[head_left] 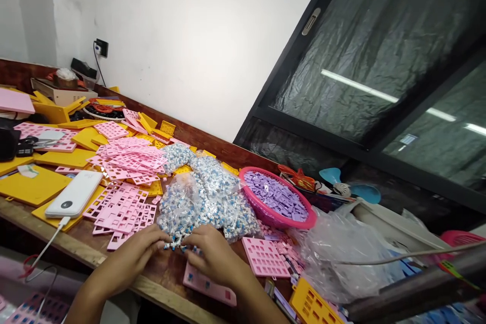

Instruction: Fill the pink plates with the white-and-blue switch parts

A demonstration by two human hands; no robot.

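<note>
Pink plate (209, 285) under right hand (212, 255): few slots filled, most empty. Both hands pinch small blue-white caps (175, 244) between them; left hand (131, 258) alongside. Cap bag (205, 197) just beyond fingers, full. Purple basket (279, 197) further right on bench (159, 273).

Both forearms enter from six o'clock, angling toward twelve. The left hand (131, 255) and right hand (212, 255) lie palm-down, fingertips curled and nearly meeting.
</note>
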